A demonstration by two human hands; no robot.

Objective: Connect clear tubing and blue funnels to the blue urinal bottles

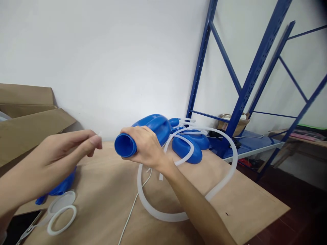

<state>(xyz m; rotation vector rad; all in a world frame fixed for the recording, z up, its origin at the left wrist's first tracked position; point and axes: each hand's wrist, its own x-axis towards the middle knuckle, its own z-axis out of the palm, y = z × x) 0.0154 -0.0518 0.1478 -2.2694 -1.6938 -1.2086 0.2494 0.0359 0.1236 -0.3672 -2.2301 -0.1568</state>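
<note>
Gripping a blue bottle [150,131] by its neck, right hand [143,146] turns the mouth leftward; left hand [61,153] pinches a small white piece [99,134] beside it; tubing [178,211] loops beneath onto the surface [102,190].

no readable text anywhere, blue bag [150,131] unmarked, cardboard box [28,119] plain, blue rack [245,88] carries no label, items on the far shelf [306,134] too blurred to read
</note>
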